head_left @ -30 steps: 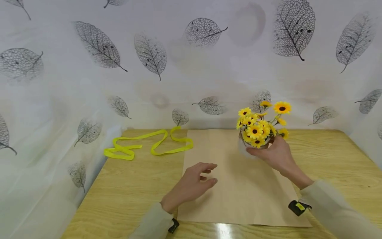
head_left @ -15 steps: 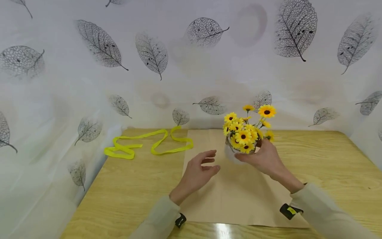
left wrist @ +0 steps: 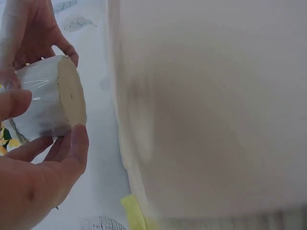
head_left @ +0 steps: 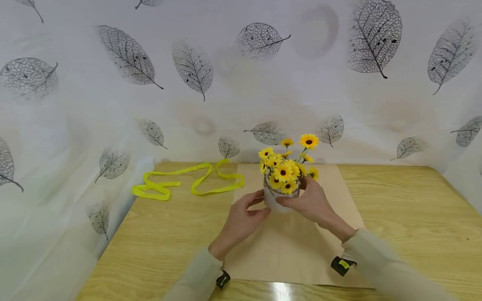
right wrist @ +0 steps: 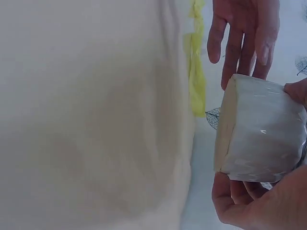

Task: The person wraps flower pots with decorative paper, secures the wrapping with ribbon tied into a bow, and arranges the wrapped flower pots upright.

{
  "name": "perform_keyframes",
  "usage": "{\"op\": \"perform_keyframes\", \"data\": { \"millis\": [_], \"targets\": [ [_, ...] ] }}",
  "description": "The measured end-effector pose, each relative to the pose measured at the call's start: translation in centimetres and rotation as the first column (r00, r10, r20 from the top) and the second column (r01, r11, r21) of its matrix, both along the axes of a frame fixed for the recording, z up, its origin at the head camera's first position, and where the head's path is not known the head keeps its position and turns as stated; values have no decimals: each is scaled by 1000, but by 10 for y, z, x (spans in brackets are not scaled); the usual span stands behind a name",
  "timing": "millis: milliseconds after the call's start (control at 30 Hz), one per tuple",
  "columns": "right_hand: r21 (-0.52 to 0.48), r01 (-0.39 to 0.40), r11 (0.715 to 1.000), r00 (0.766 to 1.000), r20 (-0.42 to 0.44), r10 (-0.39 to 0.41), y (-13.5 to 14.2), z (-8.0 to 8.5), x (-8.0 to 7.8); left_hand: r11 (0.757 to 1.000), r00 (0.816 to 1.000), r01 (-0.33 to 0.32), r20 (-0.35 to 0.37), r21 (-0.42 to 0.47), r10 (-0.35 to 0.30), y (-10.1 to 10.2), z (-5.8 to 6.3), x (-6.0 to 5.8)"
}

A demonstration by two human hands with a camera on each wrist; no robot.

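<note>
In the head view a white flower pot (head_left: 272, 201) holds artificial yellow daisies (head_left: 283, 171) with dark centres. My right hand (head_left: 316, 202) grips the pot from its right side, thumb across the front. It is raised off the brown paper sheet (head_left: 293, 259), and both wrist views show its pale flat base (left wrist: 72, 96). My left hand (head_left: 241, 221) reaches in from the left with fingers loosely extended and parted from the thumb. Its fingertips meet the pot's side, as the right wrist view shows beside the pot wall (right wrist: 264, 129).
A long yellow ribbon (head_left: 218, 191) lies in loose bends on the wooden table (head_left: 165, 234), left of the paper. Behind the table hangs a pale backdrop (head_left: 233, 100) printed with dark leaves. Dark straps (head_left: 342, 266) sit around both sleeves.
The right hand has carried the flower pot leftward over the paper. My left hand has stayed nearby, shifting slightly, and its fingertips now reach the pot. Ribbon and paper stay where they were.
</note>
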State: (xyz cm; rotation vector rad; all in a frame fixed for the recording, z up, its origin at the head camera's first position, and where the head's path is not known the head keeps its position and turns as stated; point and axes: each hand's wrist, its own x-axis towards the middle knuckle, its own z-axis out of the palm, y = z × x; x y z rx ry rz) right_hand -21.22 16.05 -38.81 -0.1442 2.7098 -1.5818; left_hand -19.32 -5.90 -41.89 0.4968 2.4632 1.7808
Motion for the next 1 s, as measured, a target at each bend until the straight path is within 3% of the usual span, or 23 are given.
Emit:
{"op": "perform_keyframes", "data": {
  "millis": [167,333,433,533,600,700,800,900,1000],
  "targets": [
    [-149,-11,989,997,76,22,-10,-8,-13,1000,1000,-22,-2,-2,22,-12,-3,-3],
    [-346,59,936,973,229,23,-14,-11,-19,999,999,-42,0,-17,42,-28,-5,-2],
    [-410,88,908,966,259,23,-15,-10,-20,990,999,-50,-24,-128,47,-42,-8,1],
    [-419,105,902,967,254,5,-14,-9,-23,962,996,-17,-85,-271,-6,-55,-11,3],
    [-420,108,901,968,251,1,-13,-9,-26,932,990,20,-122,-361,-69,-61,-10,3],
    [-443,108,890,968,251,8,-13,-11,-31,871,985,103,-73,-481,-157,-63,-8,2],
    [-488,121,864,963,269,18,-13,-13,-33,766,971,169,-31,-620,-239,-60,-5,3],
    [-514,137,847,957,290,22,-13,-13,-35,660,951,181,-42,-730,-308,-55,-5,6],
    [-511,143,847,957,289,13,-12,-13,-36,600,938,177,-50,-780,-342,-50,-2,9]
  ]
}}
